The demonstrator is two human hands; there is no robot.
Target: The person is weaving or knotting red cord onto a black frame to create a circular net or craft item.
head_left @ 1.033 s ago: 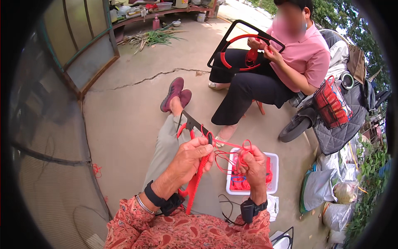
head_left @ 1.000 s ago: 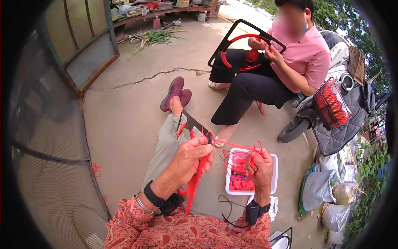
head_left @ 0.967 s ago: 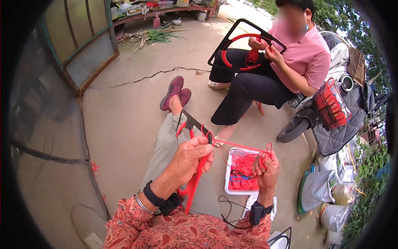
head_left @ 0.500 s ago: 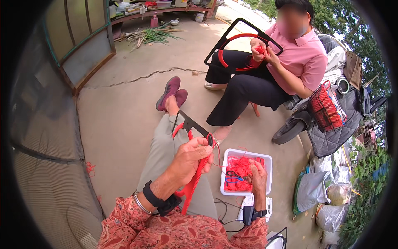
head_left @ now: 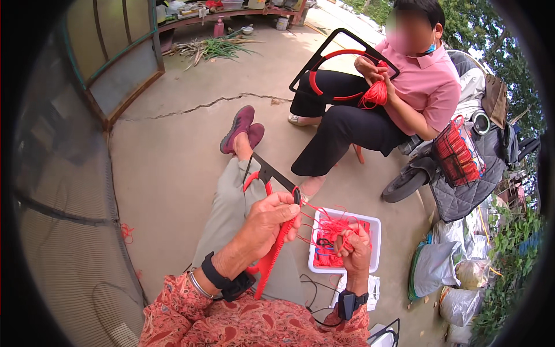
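My left hand is closed around one corner of a black frame, which lies across my lap. Red cord is wrapped tightly along part of the frame, and a red curved band shows inside it. To its right, my right hand is closed on a loose bunch of red cord. Several strands stretch from this bunch to the frame's corner at my left hand. Below the right hand stands a white tray with more red cord and dark-bladed scissors, partly hidden by strands.
Opposite me sits a person in a pink shirt, with another black frame and a red cord bundle. Filled sacks and a covered vehicle stand at right. A mesh screen borders the left.
My right hand has lifted slightly from the tray with red cord in it, and more strands now stretch toward the frame. The other person's cord bundle has come into fuller view.
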